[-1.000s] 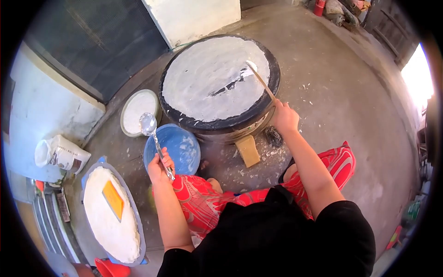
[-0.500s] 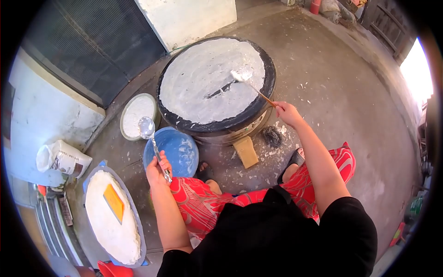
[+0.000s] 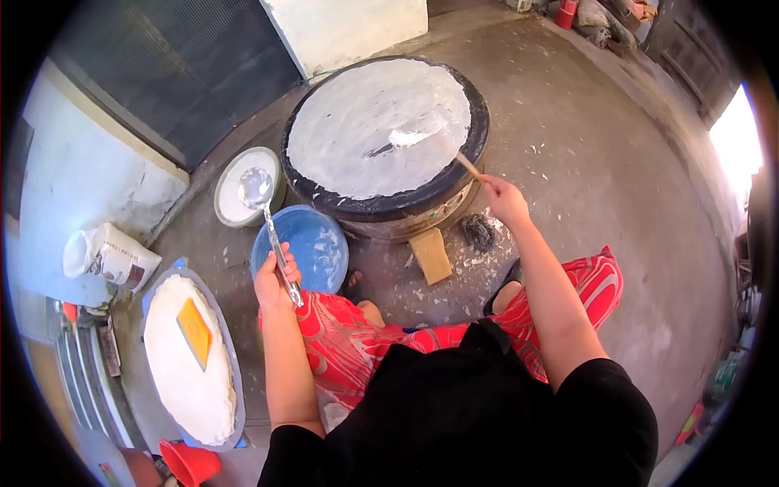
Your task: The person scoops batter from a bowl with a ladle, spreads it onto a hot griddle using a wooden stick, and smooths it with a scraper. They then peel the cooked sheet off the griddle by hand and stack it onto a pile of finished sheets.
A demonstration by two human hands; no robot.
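ladle (image 3: 257,188) in left hand (image 3: 276,277), spreader (image 3: 468,165) in right hand (image 3: 505,200).

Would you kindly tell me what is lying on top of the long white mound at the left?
A flat yellow piece lies on the white mound. The surface directly beneath that piece is covered and cannot be seen.

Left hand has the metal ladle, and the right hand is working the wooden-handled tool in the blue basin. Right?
Wrong place for the tool: the head view shows the wooden-handled tool over the round griddle, not the blue basin. The right hand does hold it, and the left hand has the metal ladle.
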